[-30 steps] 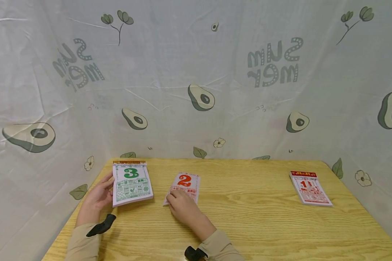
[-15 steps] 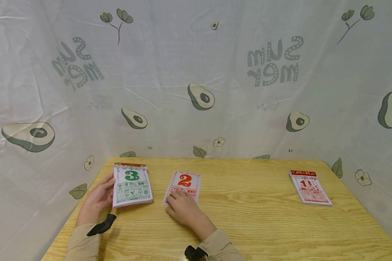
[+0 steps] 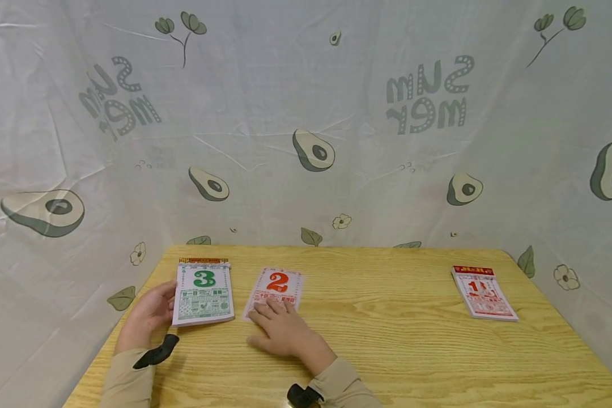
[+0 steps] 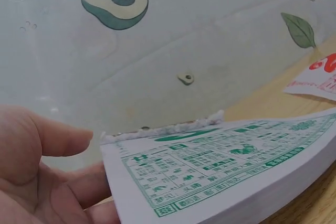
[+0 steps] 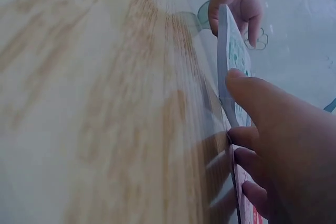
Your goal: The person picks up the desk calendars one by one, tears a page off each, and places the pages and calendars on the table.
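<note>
A tear-off calendar pad point(image 3: 202, 294) with a green 3 lies at the table's left, its near edge slightly curved. My left hand point(image 3: 155, 309) is at its left side. In the left wrist view the thumb point(image 4: 65, 139) stands apart from the pad point(image 4: 210, 166), while the other fingers reach to its left edge, their tips hidden. A loose calendar sheet point(image 3: 277, 289) with a red 2 lies flat to the right of the pad. My right hand point(image 3: 285, 331) rests on the sheet's lower part with fingers spread; they cover its bottom edge.
Another calendar pad point(image 3: 484, 297), with a red number and a red header, lies at the table's right. A pale curtain point(image 3: 367, 170) printed with avocados stands behind and beside the wooden table point(image 3: 413, 351).
My right hand's fingers have spread out, and the red 2 sheet has slid left toward the green pad. The green pad has shifted slightly left and its far end lower.
</note>
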Demonstrator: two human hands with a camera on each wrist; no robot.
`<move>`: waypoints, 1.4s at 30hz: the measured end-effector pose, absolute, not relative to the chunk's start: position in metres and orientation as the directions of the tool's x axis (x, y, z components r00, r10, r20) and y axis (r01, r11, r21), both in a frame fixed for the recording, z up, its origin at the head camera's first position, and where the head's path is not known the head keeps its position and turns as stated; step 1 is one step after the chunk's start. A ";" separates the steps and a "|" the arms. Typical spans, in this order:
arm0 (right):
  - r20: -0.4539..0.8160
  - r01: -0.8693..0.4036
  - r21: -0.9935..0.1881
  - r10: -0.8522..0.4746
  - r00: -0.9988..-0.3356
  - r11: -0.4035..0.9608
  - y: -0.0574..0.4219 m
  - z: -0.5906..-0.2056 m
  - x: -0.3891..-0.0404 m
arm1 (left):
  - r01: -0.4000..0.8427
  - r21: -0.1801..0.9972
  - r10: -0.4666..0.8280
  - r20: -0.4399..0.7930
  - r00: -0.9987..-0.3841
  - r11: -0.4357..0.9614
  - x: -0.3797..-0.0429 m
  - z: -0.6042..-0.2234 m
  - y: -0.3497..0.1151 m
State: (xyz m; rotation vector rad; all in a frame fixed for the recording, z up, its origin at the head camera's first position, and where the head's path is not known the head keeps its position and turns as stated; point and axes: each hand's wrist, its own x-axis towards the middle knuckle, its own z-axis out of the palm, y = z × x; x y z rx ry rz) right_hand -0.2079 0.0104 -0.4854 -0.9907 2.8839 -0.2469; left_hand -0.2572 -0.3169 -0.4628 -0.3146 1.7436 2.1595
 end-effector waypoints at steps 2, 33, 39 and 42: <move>-0.032 -0.613 -0.188 -0.629 -0.777 0.767 0.009 -0.487 -0.208 | -0.397 0.905 0.115 -0.383 -0.917 -0.152 -0.257 -0.461 -0.318; -0.101 -0.626 -0.223 -0.656 -0.748 0.748 -0.021 -0.484 -0.220 | -0.350 0.869 0.039 -0.360 -0.932 -0.351 -0.246 -0.460 -0.352; -0.107 -0.629 -0.206 -0.656 -0.747 0.749 -0.026 -0.484 -0.220 | -0.322 0.896 0.047 -0.324 -0.945 -0.305 -0.246 -0.458 -0.353; -0.106 -0.629 -0.201 -0.655 -0.748 0.751 -0.028 -0.484 -0.220 | -0.308 0.913 0.059 -0.303 -0.951 -0.268 -0.245 -0.457 -0.353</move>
